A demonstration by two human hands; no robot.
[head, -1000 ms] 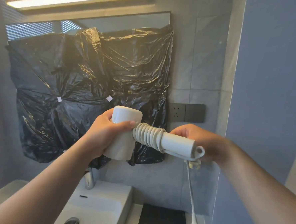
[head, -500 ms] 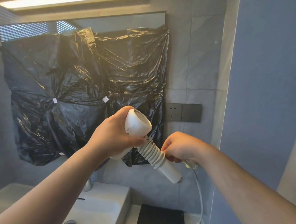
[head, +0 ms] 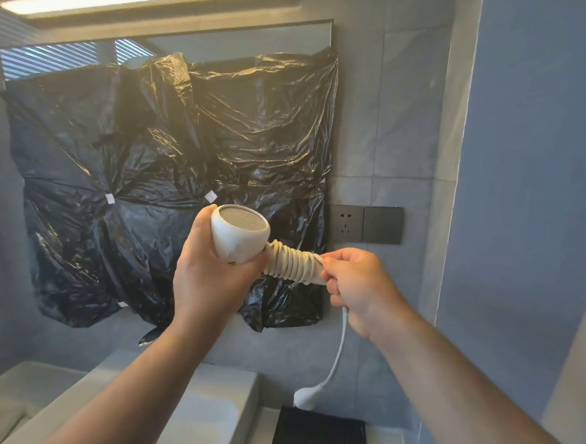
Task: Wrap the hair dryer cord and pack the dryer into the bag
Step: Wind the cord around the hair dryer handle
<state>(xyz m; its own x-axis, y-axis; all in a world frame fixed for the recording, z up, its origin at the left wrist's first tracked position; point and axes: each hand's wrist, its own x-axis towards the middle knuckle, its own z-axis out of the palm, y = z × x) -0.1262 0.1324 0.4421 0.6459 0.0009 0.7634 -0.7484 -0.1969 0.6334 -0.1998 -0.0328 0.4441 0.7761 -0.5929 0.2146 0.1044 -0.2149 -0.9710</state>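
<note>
A white hair dryer (head: 239, 234) is held up in front of the wall, its mesh intake facing me. My left hand (head: 209, 271) grips its barrel. The white cord (head: 290, 264) is wound in several tight turns around the handle, which points right. My right hand (head: 356, 285) is curled round the handle's end and the cord there. The loose tail of cord hangs below that hand and ends in a white plug (head: 305, 396). No bag for packing is in view.
Black plastic sheeting (head: 150, 178) covers the mirror behind the dryer. A dark wall socket (head: 346, 222) and switch sit to the right. Below are a white sink (head: 204, 412) and a black mat (head: 319, 439) on the counter. A blue wall closes the right side.
The dryer has turned so its mesh end now faces me. More cord is wound on the handle and the hanging tail is shorter, with the plug lifted off the counter.
</note>
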